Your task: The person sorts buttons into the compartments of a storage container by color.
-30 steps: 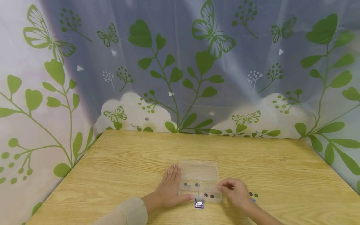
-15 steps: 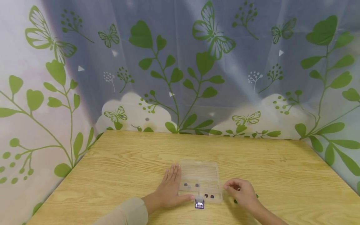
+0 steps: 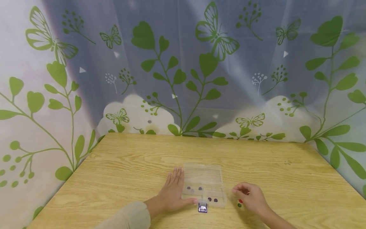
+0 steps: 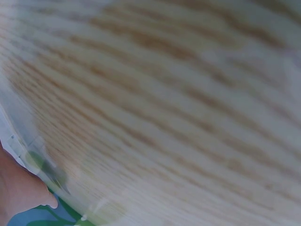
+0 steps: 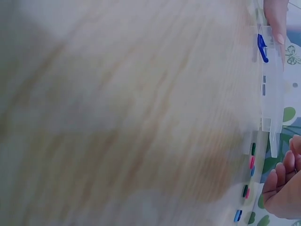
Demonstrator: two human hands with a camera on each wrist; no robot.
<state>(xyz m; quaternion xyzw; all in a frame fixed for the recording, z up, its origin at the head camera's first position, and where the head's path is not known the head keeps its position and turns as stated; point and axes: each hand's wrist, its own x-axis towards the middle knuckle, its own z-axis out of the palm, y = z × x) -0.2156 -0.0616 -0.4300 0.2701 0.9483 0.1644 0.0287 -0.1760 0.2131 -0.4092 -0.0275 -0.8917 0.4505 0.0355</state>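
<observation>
A clear plastic compartment box [image 3: 203, 173] stands with its lid folded back and a purple-blue latch [image 3: 202, 207] at its front. Dark round button-like discs [image 3: 200, 188] lie in a left compartment, and two more dark discs [image 3: 215, 200] in the front right one. My left hand [image 3: 171, 192] rests along the box's left side, fingers straight, thumb reaching across the front. Right of the box, my right hand [image 3: 251, 195] hovers with loosely bent fingers and nothing visible between them. Under it, a red disc [image 3: 240, 201] and a green disc [image 3: 239, 205] show.
In the right wrist view, several coloured discs [image 5: 252, 162] lie in a row on the table beside the box. The wood-grained table [image 3: 137, 156] reaches back to a curtain [image 3: 183, 79] printed with leaves and butterflies.
My right hand has drawn back from the box's right edge toward the right, now covering some loose discs and uncovering a red and a green one. The left hand and box stay put.
</observation>
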